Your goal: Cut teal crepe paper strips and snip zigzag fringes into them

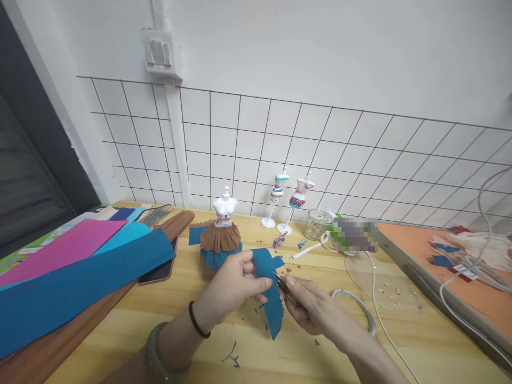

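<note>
My left hand (235,281) pinches a strip of teal paper (271,290) above the wooden table (280,352). My right hand (310,306) is closed on small scissors (282,283), whose blades meet the strip's right edge. Behind my hands stands a small white mannequin (222,229) dressed in a brown and teal ruffled paper skirt. Tiny paper scraps lie on the table below the strip.
Long sheets of teal, magenta and brown paper (76,277) and a phone (160,272) lie at left. Two small decorated mannequins (288,200), a glass jar (317,224), a roll of tape (356,309), white cables and an orange board (452,282) stand right. A wire grid covers the wall.
</note>
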### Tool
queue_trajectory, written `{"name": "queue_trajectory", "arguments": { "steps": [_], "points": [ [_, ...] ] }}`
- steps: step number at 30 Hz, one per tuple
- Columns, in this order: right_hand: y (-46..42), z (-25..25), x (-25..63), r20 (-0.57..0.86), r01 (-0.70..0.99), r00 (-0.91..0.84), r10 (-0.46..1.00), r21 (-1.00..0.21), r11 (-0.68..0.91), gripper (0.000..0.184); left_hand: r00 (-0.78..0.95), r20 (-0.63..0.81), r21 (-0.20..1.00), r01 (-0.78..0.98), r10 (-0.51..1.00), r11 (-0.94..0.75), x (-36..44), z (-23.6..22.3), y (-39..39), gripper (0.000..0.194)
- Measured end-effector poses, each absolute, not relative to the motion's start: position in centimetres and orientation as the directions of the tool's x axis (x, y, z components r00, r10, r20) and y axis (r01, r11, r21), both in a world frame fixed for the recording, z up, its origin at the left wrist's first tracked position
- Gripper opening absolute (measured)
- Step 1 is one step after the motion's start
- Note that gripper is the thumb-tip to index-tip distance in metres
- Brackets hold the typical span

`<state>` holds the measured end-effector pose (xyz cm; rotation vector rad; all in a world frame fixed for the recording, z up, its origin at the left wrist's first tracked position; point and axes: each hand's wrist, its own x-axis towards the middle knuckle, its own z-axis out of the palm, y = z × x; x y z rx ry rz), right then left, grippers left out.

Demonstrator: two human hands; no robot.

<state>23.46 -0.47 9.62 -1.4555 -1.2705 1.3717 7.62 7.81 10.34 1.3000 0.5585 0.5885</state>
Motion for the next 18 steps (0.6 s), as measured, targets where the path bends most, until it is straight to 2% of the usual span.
{"name": "queue_trajectory", "arguments": {
  "steps": [7,18],
  "points": [
    [-0.46,9.65,23.19,-0.24,0.209,-0.026,0.97,-0.951,-0.23,0.044,0.729,-0.075,0.988,-0.037,0.681,0.148,7.56,10.85,7.49,0.03],
    [-0.53,9.86,23.29,-0.244,0.233,-0.064,0.968,-0.947,-0.223,0.043,0.73,-0.067,0.991,-0.033,0.68,0.133,7.56,10.86,7.58,0.028]
  ]
}}
